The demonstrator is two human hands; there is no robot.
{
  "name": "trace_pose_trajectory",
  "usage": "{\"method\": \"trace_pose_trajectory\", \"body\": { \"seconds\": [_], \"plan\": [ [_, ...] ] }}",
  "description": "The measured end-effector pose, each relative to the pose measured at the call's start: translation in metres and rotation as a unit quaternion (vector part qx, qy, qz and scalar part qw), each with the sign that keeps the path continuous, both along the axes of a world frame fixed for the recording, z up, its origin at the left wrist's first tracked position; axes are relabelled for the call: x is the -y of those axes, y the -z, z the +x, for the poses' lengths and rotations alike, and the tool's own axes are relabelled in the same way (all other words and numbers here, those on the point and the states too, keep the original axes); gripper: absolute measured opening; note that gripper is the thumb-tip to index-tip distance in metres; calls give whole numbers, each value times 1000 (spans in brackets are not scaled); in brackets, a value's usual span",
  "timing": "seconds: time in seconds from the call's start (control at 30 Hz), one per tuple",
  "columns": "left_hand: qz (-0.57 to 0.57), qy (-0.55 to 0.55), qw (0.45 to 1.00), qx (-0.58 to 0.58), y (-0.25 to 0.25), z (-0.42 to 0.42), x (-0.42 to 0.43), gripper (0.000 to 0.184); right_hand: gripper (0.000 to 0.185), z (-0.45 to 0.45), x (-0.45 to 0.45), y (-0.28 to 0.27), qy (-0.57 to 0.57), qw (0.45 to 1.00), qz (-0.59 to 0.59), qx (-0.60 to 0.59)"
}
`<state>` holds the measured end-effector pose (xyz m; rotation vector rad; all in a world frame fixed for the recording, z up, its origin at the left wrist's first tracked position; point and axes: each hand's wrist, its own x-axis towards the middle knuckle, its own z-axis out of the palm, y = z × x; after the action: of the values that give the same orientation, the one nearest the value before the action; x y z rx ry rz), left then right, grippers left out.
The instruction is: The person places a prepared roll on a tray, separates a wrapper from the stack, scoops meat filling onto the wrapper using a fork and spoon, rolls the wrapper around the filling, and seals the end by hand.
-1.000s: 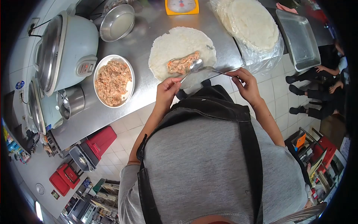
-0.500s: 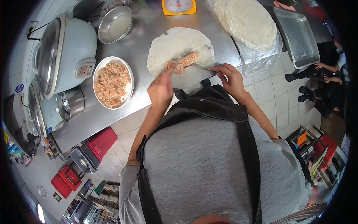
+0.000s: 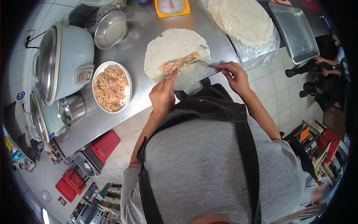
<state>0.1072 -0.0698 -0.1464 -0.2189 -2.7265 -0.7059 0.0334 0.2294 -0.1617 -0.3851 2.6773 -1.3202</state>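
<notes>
**Apparently at the Shaping Stage, With Plenty in Reserve**

Grips a spoon (image 3: 180, 70) in the left hand (image 3: 162, 99) and a fork (image 3: 207, 64) in the right hand (image 3: 237, 77), with fingers closed around both handles. Holds both utensils at a strip of orange-flecked filling (image 3: 179, 64), laid aslant across the middle of a round, pale sheet (image 3: 164, 48) spread flat on the metal tabletop (image 3: 136, 59), close to the near edge. Shows little of the spoon's bowl, hard to pick out against the filling, and offers no clear look at any contact between the left fingertips and the sheet.

Done already, by the look of it: sheet down flat, filling portioned and drawn out into a rough strip. In hand, most likely: evening out that strip, fuller toward its left end. Left undone, as far as visible: any fold in the sheet, with no edge turned over the filling.

In reserve: a large heap of similar mix (image 3: 109, 89) in an oval white bowl (image 3: 127, 92) to the left, with a bare patch at its right side, and a thick stack of pale sheets (image 3: 242, 20) in clear plastic (image 3: 257, 58) at upper right. Suggests, judging by those supplies, plenty of material for more. Also nearby: a yellow scale (image 3: 172, 7) beyond the sheet, a metal bowl (image 3: 100, 39) of pale liquid, and a metal tray (image 3: 299, 33) past the stack
</notes>
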Motion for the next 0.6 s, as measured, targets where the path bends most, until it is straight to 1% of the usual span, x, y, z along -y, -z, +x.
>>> {"method": "trace_pose_trajectory", "body": {
  "seconds": [0.07, 0.13, 0.23, 0.27, 0.33, 0.37, 0.47, 0.57, 0.6],
  "plan": [
    [7, 2, 1000, -3, -7, 0, 0, 32, 21, 1, -3, 1, 2, 1000, -18, -1],
    [19, 10, 1000, -10, -12, 2, 2, 32, 21, 1, -2, 1, 3, 1000, -5, -9],
    [-38, 18, 999, 10, -1, -2, 6, 31, 21, 3, -2, -1, 18, 1000, 22, 9],
    [-43, 11, 999, 12, -1, -2, 11, 31, 22, 3, -2, -2, 26, 999, 32, 19],
    [-52, 0, 998, 17, -10, 0, 19, 33, 22, 4, -5, -9, 29, 999, 14, 34],
    [-35, -8, 999, 15, -15, 3, 20, 32, 22, 5, -6, -11, 30, 999, 4, 42],
    [-22, -32, 999, 14, -35, 2, 15, 30, 23, 4, -5, -11, -3, 997, -49, 61],
    [-71, -5, 997, 24, -12, -3, 19, 27, 24, 1, 7, -5, -53, 997, -56, 16],
    [-61, -14, 997, 42, -14, -1, 20, 27, 25, 2, 12, -3, -56, 997, -50, 7]
  ]
}}
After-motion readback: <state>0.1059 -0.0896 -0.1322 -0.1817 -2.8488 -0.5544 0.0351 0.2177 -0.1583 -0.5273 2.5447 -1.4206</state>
